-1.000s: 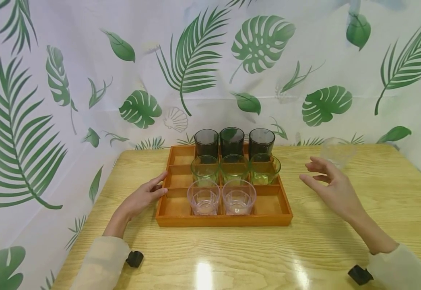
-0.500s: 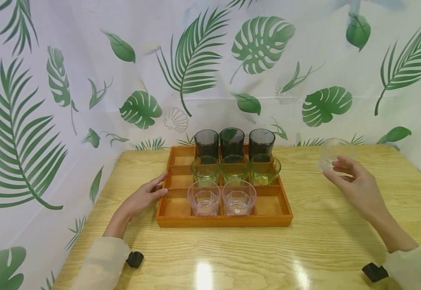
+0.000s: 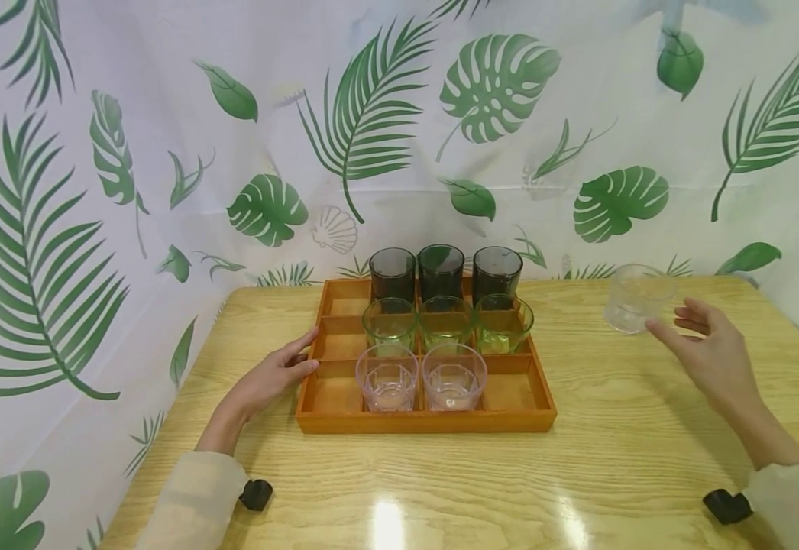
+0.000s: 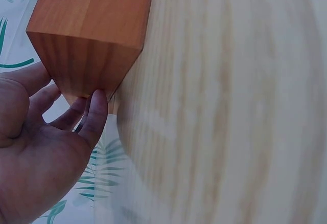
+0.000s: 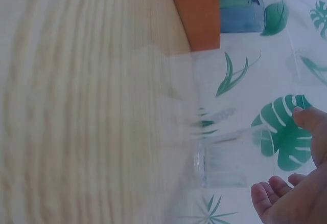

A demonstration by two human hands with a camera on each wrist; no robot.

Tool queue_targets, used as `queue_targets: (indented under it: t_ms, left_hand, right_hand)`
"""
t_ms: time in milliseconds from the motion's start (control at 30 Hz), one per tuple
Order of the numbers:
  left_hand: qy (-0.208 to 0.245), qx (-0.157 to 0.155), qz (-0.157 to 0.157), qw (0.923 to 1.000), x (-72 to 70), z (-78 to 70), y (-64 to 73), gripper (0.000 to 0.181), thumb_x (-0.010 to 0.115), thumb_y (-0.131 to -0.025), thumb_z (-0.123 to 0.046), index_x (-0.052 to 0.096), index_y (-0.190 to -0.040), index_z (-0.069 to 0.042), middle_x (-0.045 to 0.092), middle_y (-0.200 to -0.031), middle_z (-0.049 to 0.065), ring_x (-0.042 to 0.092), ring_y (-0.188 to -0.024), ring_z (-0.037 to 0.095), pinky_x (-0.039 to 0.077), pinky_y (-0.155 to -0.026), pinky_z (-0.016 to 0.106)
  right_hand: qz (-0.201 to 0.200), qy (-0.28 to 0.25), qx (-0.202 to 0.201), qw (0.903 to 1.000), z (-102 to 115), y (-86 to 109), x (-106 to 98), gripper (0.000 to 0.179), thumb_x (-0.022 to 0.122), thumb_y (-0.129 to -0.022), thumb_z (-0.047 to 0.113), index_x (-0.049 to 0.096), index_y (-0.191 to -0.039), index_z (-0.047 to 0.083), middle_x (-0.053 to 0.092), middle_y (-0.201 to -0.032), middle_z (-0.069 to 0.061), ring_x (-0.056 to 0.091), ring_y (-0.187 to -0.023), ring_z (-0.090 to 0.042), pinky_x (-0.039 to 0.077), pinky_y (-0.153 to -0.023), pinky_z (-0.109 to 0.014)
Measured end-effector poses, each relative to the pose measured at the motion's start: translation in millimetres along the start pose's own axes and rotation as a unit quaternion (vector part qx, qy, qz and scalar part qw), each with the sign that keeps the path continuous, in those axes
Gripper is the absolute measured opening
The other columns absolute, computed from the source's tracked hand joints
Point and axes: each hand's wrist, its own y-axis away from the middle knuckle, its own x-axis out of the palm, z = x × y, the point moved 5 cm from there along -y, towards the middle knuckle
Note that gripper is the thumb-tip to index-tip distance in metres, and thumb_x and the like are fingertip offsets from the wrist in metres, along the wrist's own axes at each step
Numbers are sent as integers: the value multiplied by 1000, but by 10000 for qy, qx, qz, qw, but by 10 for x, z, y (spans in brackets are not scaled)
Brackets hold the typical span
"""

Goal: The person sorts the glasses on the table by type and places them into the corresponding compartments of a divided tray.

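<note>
A wooden tray [image 3: 427,422] with compartments stands on the table. My left hand [image 3: 270,382] rests on its left side; in the left wrist view, the fingertips [image 4: 97,98] touch the tray's outer wall [image 4: 97,60]. A clear plastic cup [image 3: 638,299] stands upright at the back right of the table. Beside it, just to its right, is my right hand [image 3: 716,357], fingers loosely bent and thumb near the cup's side. Nothing is in its grasp. The right wrist view shows the fingers [image 5: 261,196] apart from the cup [image 5: 230,157].
Inside the tray, dark cups [image 3: 441,271] fill part of the back row, green-tinted cups [image 3: 446,325] the middle row, and two pale pink cups [image 3: 387,378] the front. The left compartments and the front right compartment [image 3: 509,391] are bare. A leaf-print cloth [image 3: 399,153] hangs behind.
My right hand has moved right, from left of the clear cup, past its front, to its right side. The left hand, the tray and the cups have stayed put.
</note>
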Motion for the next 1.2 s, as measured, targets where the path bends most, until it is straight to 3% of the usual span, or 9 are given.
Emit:
queue_targets:
  t_ms: [233,400,600,667,733,800,900,1100,1200]
  left_hand:
    - [11,-13,-21,10000,-7,11,-1,66,51,-111,-23,18,-168,-21,14,-172,6,20,-154,39,24,-121,56]
    - [-37,29,-26,10000,-11,0,6,65,51,-111,-22,18,-168,-20,13,-172,7,20,-154,40,24,-121,57]
    - [-41,67,-34,10000,-17,-10,16,65,51,-111,-21,19,-167,-19,14,-172,9,19,-154,41,23,-121,58]
    - [-60,84,-30,9999,-17,-11,13,64,51,-111,-21,19,-167,-18,14,-172,9,19,-154,41,23,-121,58]
    - [-78,90,-34,9999,-17,-12,8,64,51,-111,-21,19,-167,-18,14,-172,9,20,-154,41,23,-121,58]
    - [-85,95,-39,9999,-17,-13,3,64,51,-111,-21,19,-167,-18,14,-172,8,20,-154,41,24,-121,57]
    - [-103,119,-36,9999,-19,-13,-3,65,51,-111,-21,19,-167,-17,14,-172,9,20,-154,41,24,-121,57]
    - [-93,130,-21,9999,-16,1,-10,65,51,-111,-21,19,-167,-17,14,-172,9,20,-154,42,24,-121,57]
    - [-68,136,-11,9999,-15,8,-14,65,51,-111,-21,19,-167,-17,14,-172,9,20,-154,42,23,-121,57]
  right_hand:
    - [82,89,155,9998,-136,-106,-53,86,67,-101,35,23,-160,-9,41,-145,-34,44,-105,4,39,-72,-1]
    - [230,108,271,9993,-192,-252,-26,91,66,-102,38,16,-160,-11,34,-151,-40,46,-126,-36,37,-77,-2]
    - [493,-101,445,9977,-252,-405,52,97,61,-103,41,2,-162,-9,18,-161,-39,22,-144,-57,27,-120,-52]
    - [514,-180,470,9974,-274,-445,77,99,62,-103,42,1,-162,-9,15,-162,-38,19,-146,-55,21,-120,-61]
    - [452,-182,418,9979,-292,-489,98,89,64,-102,41,19,-158,-10,25,-157,-38,28,-142,-51,31,-117,-51]
    - [347,-178,312,9988,-306,-534,116,70,68,-100,39,36,-139,-11,40,-140,-35,42,-125,-43,44,-100,-36]
    - [239,-138,199,9994,-312,-596,141,60,71,-98,37,35,-114,-8,43,-120,-25,44,-107,-34,43,-78,-29]
    - [467,-306,376,9977,-278,-662,235,88,69,-99,39,21,-153,-11,22,-157,-37,29,-136,-49,34,-104,-59]
    - [482,-430,424,9970,-282,-679,271,96,68,-100,37,9,-161,-6,19,-160,-37,30,-135,-50,34,-108,-59]
